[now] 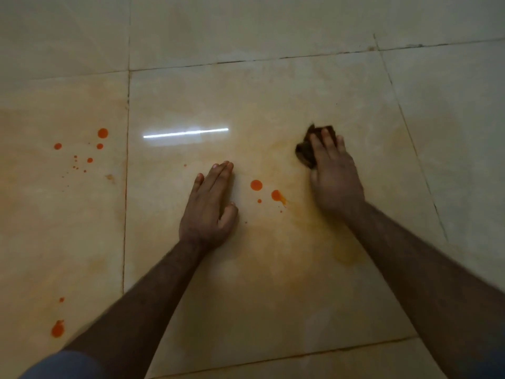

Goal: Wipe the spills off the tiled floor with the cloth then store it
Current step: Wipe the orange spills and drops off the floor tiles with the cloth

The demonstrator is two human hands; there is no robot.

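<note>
My right hand (334, 173) presses a dark brown cloth (306, 151) flat on the beige tiled floor (246, 283), with the cloth sticking out past the fingers to the left and front. My left hand (209, 206) lies flat on the tile, fingers together, holding nothing. Orange drops (256, 185) sit between the two hands, one smeared (277, 196). More orange drops (102, 133) dot the tile to the left, and a larger blot (57, 329) lies near the lower left. A faint orange smear (344, 253) shows under my right forearm.
Dark grout lines (126, 187) divide the large glossy tiles. A bright strip of reflected light (185, 133) lies ahead of my left hand. A bit of blue fabric (62, 365) shows at the bottom left corner.
</note>
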